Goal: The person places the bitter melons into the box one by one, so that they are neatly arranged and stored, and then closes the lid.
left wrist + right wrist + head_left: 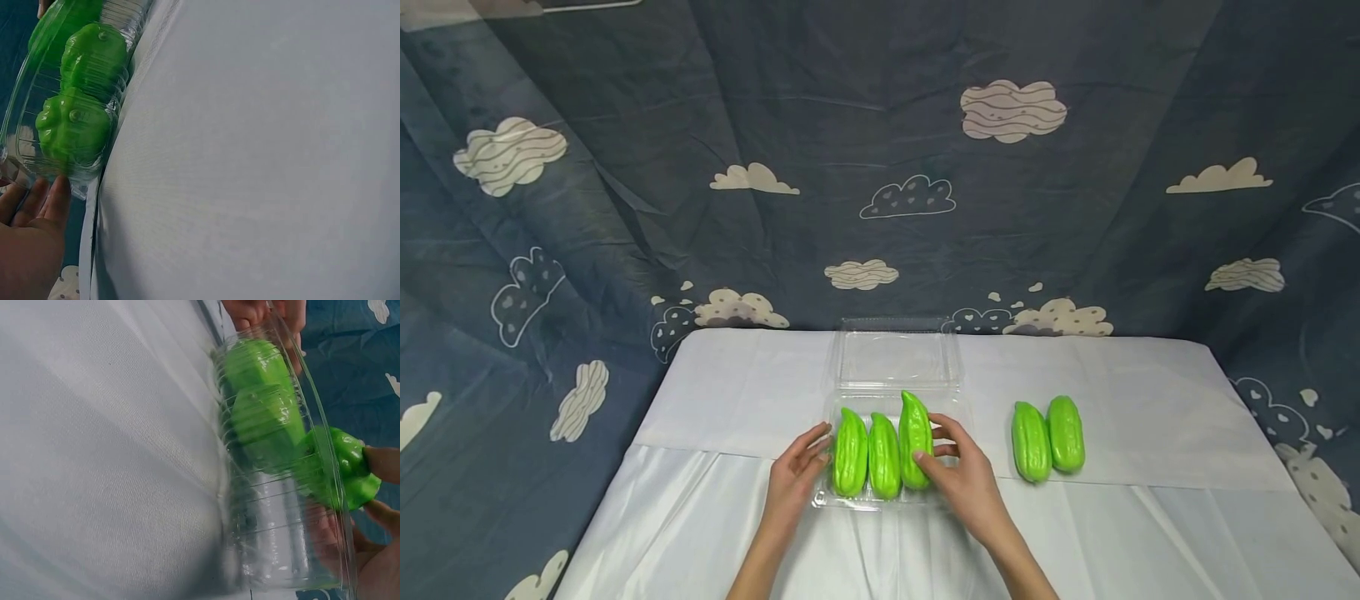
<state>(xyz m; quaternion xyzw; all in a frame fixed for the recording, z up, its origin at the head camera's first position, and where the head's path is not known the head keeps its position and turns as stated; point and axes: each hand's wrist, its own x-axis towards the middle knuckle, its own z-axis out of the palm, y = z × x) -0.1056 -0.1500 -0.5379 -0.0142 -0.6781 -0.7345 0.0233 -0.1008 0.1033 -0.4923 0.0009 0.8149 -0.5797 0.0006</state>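
Observation:
My right hand (966,479) pinches a glossy, ribbed green bitter melon (914,437) between thumb and fingers. Its pointed end faces away, and in the right wrist view this bitter melon (340,465) sits higher than its neighbours, at the rim. The clear plastic container (880,505) under it has its lid (895,358) folded back. Side by side inside lie two more bitter melons, the left one (850,454) and the middle one (884,458). At the container's left end, my left hand (31,244) touches the outer wall with fairly straight fingers; its thumb is partly hidden.
To the right, two further bitter melons, one (1032,442) slightly nearer and one (1066,433) beside it, lie on the white cloth (1150,417) covering the table. A dark blue curtain (820,108) with cloud prints hangs behind and along the sides.

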